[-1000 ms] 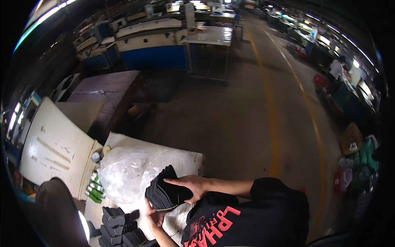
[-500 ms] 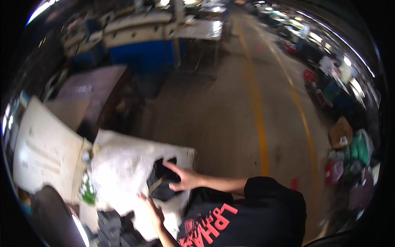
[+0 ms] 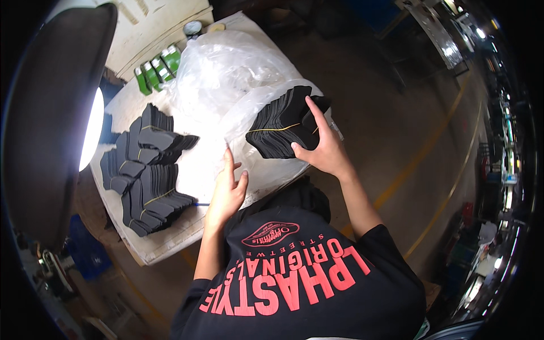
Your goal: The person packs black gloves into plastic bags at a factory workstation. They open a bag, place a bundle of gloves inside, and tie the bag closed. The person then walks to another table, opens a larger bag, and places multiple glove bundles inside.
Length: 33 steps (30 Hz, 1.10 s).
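A bundle of black flat cut pieces (image 3: 276, 126), tied with a thin yellowish band, is at the right side of the white table over clear plastic. My right hand (image 3: 326, 148) grips its right end, thumb at the near edge and a finger stretched along the far edge; its other fingers are hidden. My left hand (image 3: 229, 190) is held open over the table's near side, index finger extended, with nothing in it. More banded stacks of the same black pieces (image 3: 150, 170) lie to its left. Beyond my hands spreads a crumpled clear plastic bag (image 3: 232, 65).
Several green-and-white small packs (image 3: 158, 69) line the table's far left, near a round gauge-like object (image 3: 192, 28). A large dark lamp hood (image 3: 56, 124) with a bright light stands close on the left. Yellow lines (image 3: 422, 156) mark the floor on the right.
My view has swung down and left from the aisle onto the table. The right hand remains at the black bundle, now seen more fully; the left hand is still open.
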### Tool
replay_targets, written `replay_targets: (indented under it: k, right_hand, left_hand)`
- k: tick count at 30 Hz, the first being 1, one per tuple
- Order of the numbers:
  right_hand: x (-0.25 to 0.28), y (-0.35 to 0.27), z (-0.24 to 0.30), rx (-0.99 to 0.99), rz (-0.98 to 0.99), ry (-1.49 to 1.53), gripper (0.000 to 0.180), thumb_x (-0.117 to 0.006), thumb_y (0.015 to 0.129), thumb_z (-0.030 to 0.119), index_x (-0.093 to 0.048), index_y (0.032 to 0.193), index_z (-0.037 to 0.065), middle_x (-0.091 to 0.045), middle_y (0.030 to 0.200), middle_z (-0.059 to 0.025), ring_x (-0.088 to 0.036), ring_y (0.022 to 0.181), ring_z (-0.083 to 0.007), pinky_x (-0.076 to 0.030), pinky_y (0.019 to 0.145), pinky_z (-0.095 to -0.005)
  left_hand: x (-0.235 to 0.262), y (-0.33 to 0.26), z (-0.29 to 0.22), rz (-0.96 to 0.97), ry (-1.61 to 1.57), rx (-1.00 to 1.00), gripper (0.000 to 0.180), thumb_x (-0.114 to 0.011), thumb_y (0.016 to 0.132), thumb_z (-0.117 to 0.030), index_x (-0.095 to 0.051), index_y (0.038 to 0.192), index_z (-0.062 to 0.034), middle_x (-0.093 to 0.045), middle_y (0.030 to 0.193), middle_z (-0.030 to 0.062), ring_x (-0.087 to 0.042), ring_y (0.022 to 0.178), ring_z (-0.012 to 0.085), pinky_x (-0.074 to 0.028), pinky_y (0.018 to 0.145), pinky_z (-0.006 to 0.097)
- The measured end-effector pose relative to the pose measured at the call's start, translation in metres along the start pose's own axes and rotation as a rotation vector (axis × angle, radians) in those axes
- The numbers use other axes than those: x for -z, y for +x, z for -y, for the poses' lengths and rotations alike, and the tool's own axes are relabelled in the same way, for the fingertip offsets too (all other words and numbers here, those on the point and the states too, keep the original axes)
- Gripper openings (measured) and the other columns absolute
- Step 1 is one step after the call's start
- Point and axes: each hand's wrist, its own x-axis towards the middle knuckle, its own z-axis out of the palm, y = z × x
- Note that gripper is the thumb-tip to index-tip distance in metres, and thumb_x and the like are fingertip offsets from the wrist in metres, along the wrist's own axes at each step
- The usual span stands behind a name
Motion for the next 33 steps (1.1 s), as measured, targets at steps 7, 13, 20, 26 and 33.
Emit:
replay_targets:
  k: [7,13,20,26,33]
  right_hand:
    - [-0.004,0.013,0.022,-0.004,0.094,-0.001,0.102,-0.082,0.074,0.016,-0.031,0.162,0.013,-0.062,0.137,-0.0253,-0.063,0.125,-0.0391,-0.05,0.104,-0.0432]
    - [-0.009,0.02,0.027,0.007,0.302,-0.193,0.104,-0.084,0.07,0.018,-0.034,0.161,0.021,-0.067,0.127,-0.026,-0.067,0.114,-0.0435,-0.055,0.096,-0.0452]
    - [-0.079,0.004,0.012,0.159,0.402,-0.659,0.114,-0.084,0.067,0.045,-0.026,0.164,0.029,-0.06,0.095,-0.0182,-0.067,0.09,-0.0371,-0.057,0.077,-0.0482]
    - [-0.078,0.006,0.005,0.12,0.411,-0.612,0.116,-0.084,0.067,0.045,-0.023,0.165,0.031,-0.062,0.102,-0.0195,-0.067,0.093,-0.0378,-0.057,0.081,-0.0495]
    - [-0.076,0.012,0.005,0.111,0.452,-0.616,0.116,-0.083,0.068,0.047,-0.02,0.165,0.033,-0.063,0.105,-0.0207,-0.068,0.097,-0.0396,-0.057,0.084,-0.0506]
  left_hand:
    - [-0.011,-0.012,0.019,0.033,0.852,-0.107,0.054,-0.06,0.099,-0.034,-0.052,0.148,-0.0128,-0.071,0.113,0.0148,-0.059,0.104,0.0369,-0.041,0.093,0.052]
    - [-0.022,0.007,0.039,-0.068,0.779,0.119,0.035,-0.065,0.095,-0.038,-0.067,0.11,-0.0071,-0.072,0.101,0.0192,-0.068,0.097,0.0417,-0.05,0.084,0.056]
    - [-0.022,0.037,0.078,-0.237,0.471,0.225,0.024,-0.071,0.088,-0.023,-0.067,0.099,-0.0023,-0.074,0.09,0.0199,-0.073,0.089,0.0406,-0.056,0.077,0.05]
    - [0.007,0.036,0.084,-0.36,0.246,0.146,0.018,-0.071,0.087,-0.013,-0.068,0.101,-0.0017,-0.073,0.08,0.0166,-0.075,0.078,0.03,-0.057,0.074,0.042]
    - [-0.022,0.037,0.098,-0.224,0.582,0.107,0.025,-0.074,0.087,-0.016,-0.063,0.106,-0.0037,-0.071,0.087,0.0216,-0.072,0.088,0.0397,-0.057,0.081,0.048]
